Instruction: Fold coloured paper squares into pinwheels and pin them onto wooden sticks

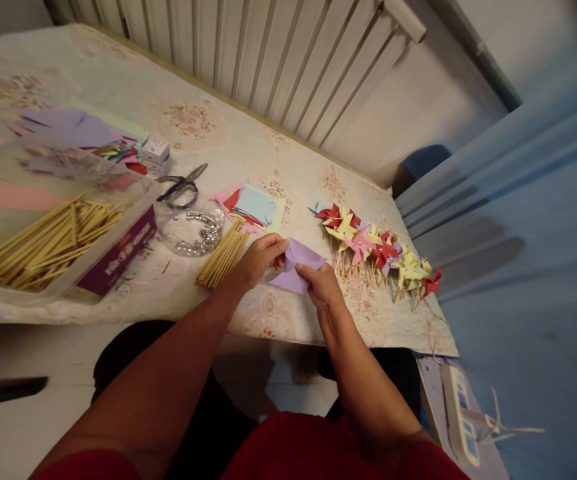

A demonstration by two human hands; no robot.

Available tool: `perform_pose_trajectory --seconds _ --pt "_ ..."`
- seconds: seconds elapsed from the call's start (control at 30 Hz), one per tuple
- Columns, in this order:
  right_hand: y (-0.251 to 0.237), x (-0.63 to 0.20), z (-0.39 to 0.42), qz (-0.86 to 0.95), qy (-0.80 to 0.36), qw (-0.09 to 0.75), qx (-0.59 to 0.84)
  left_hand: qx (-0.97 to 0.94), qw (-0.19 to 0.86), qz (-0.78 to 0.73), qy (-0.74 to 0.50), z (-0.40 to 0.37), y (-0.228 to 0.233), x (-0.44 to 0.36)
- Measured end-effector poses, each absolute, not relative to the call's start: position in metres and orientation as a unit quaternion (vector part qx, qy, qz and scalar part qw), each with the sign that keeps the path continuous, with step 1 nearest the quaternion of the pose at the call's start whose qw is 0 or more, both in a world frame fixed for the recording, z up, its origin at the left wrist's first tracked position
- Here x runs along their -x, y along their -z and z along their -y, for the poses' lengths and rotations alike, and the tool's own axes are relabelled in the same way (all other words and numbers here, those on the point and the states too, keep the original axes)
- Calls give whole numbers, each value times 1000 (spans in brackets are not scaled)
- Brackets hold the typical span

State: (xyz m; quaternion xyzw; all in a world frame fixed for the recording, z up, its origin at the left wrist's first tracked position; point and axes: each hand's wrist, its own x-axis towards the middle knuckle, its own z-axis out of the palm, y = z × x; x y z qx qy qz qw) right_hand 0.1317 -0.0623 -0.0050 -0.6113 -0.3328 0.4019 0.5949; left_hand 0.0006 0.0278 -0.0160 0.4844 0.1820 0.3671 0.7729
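Purple paper [307,253] is between the two hands, over the near part of the flowered tablecloth [238,160], and its corners stand out to the sides. Left hand [262,259] has the thumb and the forefinger pressed together at the left edge of this paper, so it is pinched there; the other fingers are bent, and I cannot tell exactly how they lie. Right hand [324,285] puts its thumb flat on the upper face and grips the paper from the right side, but its other fingers are mostly hidden below. To the right, well apart from the paper, stands a group of finished pinwheels [363,245] in red, yellow, pink and purple, on thin sticks. Just beside the left hand lies a bundle of sticks [223,257], and behind it are coloured paper squares [255,205]. Farther left are a clear dish [168,245] with small shiny pieces, the scissors [181,190], and a transparent box [141,213] which contains many more sticks.
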Motion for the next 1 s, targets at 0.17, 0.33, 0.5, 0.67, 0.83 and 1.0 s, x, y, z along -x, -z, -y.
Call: perform_pose_trajectory --seconds 0.17,0.33,0.5,0.67,0.83,1.0 --pt "8 -133 63 315 -418 603 602 -503 762 -190 -363 -27 16 -1" --pt "12 -136 61 291 -391 612 623 -549 740 -216 -324 -26 17 -1" --pt "15 -140 59 294 -367 608 640 -576 724 -225 -307 -26 28 -7" --pt "22 -145 57 306 -335 592 666 -554 742 -239 -293 -22 33 -11" --pt "23 -145 55 309 -330 578 679 -532 746 -255 -309 -20 28 -12" --pt "19 -148 54 280 -336 586 682 -547 646 -281 -452 -23 31 -15"
